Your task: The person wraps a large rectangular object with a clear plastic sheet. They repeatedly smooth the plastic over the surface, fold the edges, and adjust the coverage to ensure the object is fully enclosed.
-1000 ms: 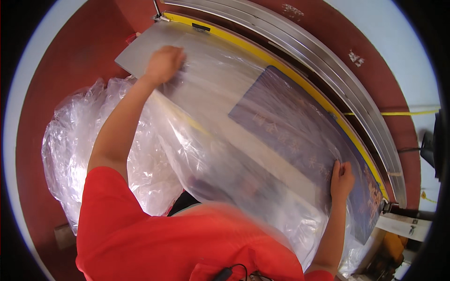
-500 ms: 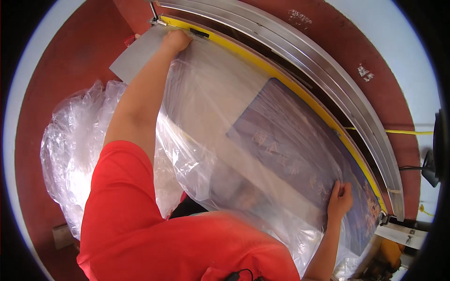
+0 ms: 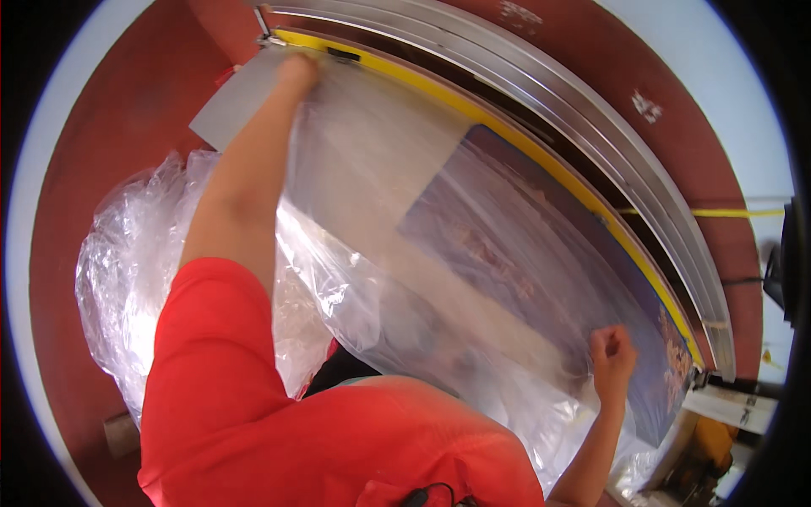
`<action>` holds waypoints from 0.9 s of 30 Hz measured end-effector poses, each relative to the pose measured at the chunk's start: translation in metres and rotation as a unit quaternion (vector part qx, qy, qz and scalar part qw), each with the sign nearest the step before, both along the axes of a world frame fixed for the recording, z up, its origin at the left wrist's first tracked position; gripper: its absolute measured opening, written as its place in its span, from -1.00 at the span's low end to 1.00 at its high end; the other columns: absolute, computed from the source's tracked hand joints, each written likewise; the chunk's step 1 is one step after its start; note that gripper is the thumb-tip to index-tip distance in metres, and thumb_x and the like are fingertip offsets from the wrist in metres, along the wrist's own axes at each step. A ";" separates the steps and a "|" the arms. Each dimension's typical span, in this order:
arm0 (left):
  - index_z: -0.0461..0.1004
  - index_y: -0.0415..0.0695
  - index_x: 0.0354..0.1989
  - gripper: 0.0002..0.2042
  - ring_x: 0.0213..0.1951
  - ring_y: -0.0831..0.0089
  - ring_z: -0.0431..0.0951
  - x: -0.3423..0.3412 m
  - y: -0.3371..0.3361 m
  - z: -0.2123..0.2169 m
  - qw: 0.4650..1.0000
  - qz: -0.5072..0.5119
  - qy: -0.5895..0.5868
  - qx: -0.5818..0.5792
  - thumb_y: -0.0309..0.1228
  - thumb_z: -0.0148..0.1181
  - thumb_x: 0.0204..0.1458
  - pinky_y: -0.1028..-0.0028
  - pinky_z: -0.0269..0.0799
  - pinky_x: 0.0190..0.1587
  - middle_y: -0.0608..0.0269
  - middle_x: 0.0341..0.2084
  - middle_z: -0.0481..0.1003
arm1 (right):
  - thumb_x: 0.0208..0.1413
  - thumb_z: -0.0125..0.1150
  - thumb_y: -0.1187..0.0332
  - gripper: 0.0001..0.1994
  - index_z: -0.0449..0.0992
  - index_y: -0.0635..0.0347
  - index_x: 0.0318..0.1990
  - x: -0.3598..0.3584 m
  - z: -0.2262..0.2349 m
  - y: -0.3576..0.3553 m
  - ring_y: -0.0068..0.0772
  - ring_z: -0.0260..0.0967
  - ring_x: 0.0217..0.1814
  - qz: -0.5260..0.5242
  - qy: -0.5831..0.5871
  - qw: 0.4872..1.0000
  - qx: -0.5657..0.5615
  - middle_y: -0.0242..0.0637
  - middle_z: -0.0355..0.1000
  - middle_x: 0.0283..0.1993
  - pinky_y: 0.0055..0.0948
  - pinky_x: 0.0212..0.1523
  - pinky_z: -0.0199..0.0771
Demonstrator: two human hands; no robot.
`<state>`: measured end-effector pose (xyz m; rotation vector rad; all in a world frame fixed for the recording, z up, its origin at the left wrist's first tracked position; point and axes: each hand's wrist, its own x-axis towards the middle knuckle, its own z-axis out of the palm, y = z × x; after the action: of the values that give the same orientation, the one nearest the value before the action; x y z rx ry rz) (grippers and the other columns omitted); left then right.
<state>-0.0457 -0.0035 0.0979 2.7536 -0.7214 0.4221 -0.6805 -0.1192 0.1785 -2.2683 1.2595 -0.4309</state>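
Observation:
My left hand (image 3: 297,74), blurred, is closed at the far left corner of a clear plastic film (image 3: 363,308), by the end of the yellow strip (image 3: 405,76). The film's edge runs down from it. At the near right, my right hand (image 3: 614,355) is pinched, fingertips curled together, with the film gathered at it. Under the film lie a pale translucent sheet (image 3: 228,106) and a dark blue printed panel (image 3: 541,228) with faded gold markings. Creases in the film run across the panel between my hands.
A large crumpled heap of clear plastic (image 3: 127,279) lies to the left. Beyond the yellow strip, a curved-looking silver metal rail (image 3: 557,101) spans a dark gap. A yellow cord (image 3: 735,213) crosses at right. Machine parts (image 3: 710,448) stand at lower right.
The rail, panel and film sit slightly further up and left in view. My left hand has shifted slightly left and blurred. The right hand stays pinched, turned a little, near the same spot.

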 end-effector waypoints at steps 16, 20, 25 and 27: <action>0.33 -0.12 -0.29 -0.66 -0.27 0.06 0.37 0.106 0.108 -0.041 0.984 -0.059 -0.116 0.119 -0.15 -0.29 0.00 0.23 0.27 -0.26 -0.01 -0.35 0.38 | -0.11 0.03 0.41 -0.67 0.25 0.32 -0.14 -0.158 0.160 0.029 -0.10 0.21 -0.10 0.026 0.070 0.749 -0.658 -0.16 0.26 -0.12 -0.30 -0.09 0.20; 0.32 -0.11 -0.26 -0.67 -0.25 0.05 0.36 0.123 0.112 -0.045 0.983 -0.081 -0.107 0.129 -0.16 -0.30 0.00 0.24 0.26 -0.23 0.01 -0.31 0.37 | -0.07 -0.11 0.10 -0.48 0.09 0.14 0.04 -0.203 0.001 -0.015 -0.11 -0.21 0.18 -0.145 0.272 0.931 -0.194 -0.21 -0.06 0.13 -0.11 0.07 -0.14; 0.31 -0.10 -0.24 -0.65 -0.23 0.03 0.35 0.073 0.111 -0.029 0.989 -0.040 -0.075 0.118 -0.14 -0.29 -0.01 0.24 0.24 -0.21 0.04 -0.27 0.36 | -0.01 -0.21 0.01 -0.43 -0.01 0.13 0.11 -0.199 -0.027 -0.029 -0.13 -0.34 0.26 -0.164 0.340 0.908 -0.185 -0.25 -0.16 0.21 -0.09 0.13 -0.29; 0.32 -0.10 -0.24 -0.65 -0.23 0.03 0.35 0.067 0.112 -0.019 0.991 -0.020 -0.067 0.117 -0.13 -0.28 -0.01 0.24 0.24 -0.22 0.04 -0.27 0.36 | -0.01 -0.22 0.01 -0.42 -0.02 0.15 0.11 -0.149 -0.032 -0.033 -0.14 -0.32 0.26 -0.060 0.251 0.945 -0.200 -0.24 -0.14 0.20 -0.12 0.14 -0.31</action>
<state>0.0210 0.1090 0.0793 2.9431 -0.9110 0.5507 -0.8296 -0.1523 0.1465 -2.7698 1.6907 -0.1587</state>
